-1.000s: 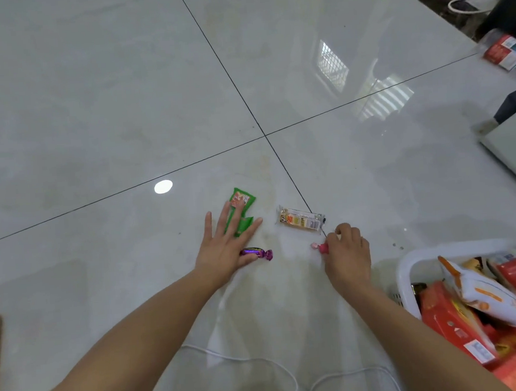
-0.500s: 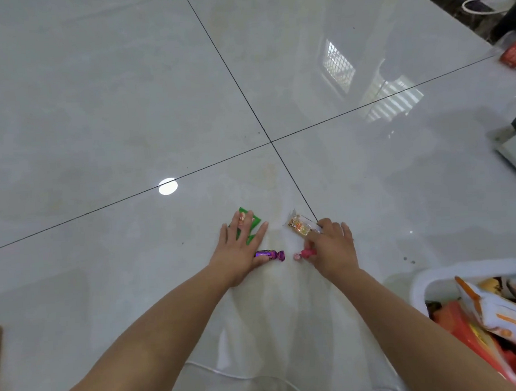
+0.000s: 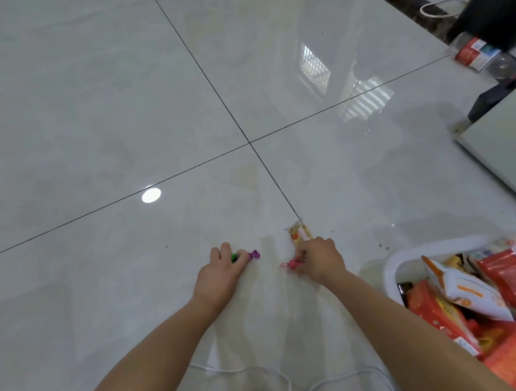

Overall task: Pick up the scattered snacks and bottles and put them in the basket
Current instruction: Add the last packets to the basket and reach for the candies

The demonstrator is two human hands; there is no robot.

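Observation:
On the glossy tiled floor my left hand (image 3: 222,273) has its fingers curled around a green packet (image 3: 234,257), mostly hidden, and a purple wrapped candy (image 3: 254,255) that sticks out to its right. My right hand (image 3: 319,259) grips an orange-and-clear snack packet (image 3: 299,234) that pokes out past the fingers, and a pink wrapped candy (image 3: 291,264) at its left side. The white basket (image 3: 405,257) stands at the lower right, filled with red and white snack bags.
A white cable (image 3: 261,373) loops on the floor near my arms. A pale cabinet (image 3: 507,149) and a dark furniture leg stand at the right edge. A red-and-white pack (image 3: 474,53) lies at the far right by black furniture.
My left hand went from lying flat on the green packet to closing around it and the purple candy. My right hand took hold of the orange packet along with the pink candy.

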